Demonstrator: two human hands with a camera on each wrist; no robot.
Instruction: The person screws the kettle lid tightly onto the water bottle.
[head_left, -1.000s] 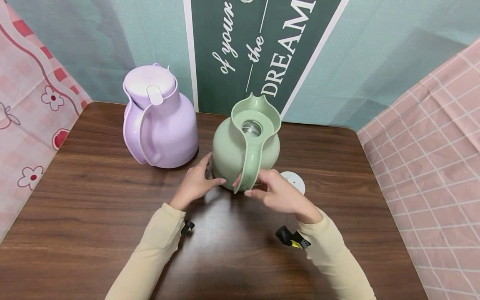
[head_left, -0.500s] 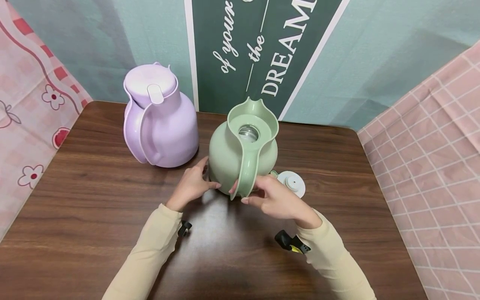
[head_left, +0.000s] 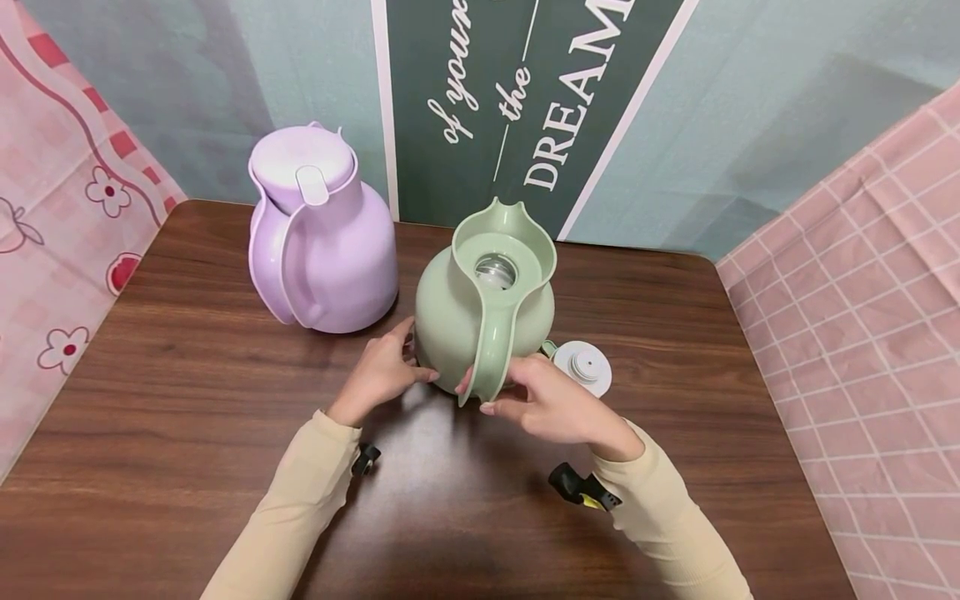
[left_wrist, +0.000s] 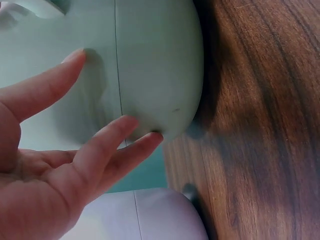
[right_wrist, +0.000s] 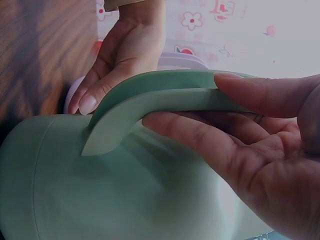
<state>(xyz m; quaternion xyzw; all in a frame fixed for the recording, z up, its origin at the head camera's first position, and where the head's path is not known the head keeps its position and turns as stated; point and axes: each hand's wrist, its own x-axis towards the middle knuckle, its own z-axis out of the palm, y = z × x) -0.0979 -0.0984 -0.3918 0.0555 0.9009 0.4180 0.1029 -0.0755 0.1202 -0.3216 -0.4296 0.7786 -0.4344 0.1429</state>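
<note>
A green thermos jug stands on the table without its lid, its round silvery opening facing up. Its handle points toward me. My right hand pinches the lower part of that handle between thumb and fingers, as the right wrist view shows. My left hand touches the lower left side of the jug with fairly straight, spread thumb and fingers. Right of the jug lies its round white and green lid, white side up, partly hidden behind the jug and right hand.
A lilac thermos jug with its lid on stands to the left, close behind my left hand. The wooden table ends at a blue cloth wall and dark green poster. Patterned pink cloths hang at both sides.
The green jug has shifted slightly toward me and to the left, with both hands moving along. More of the lid shows now. The lilac jug stays in place.
</note>
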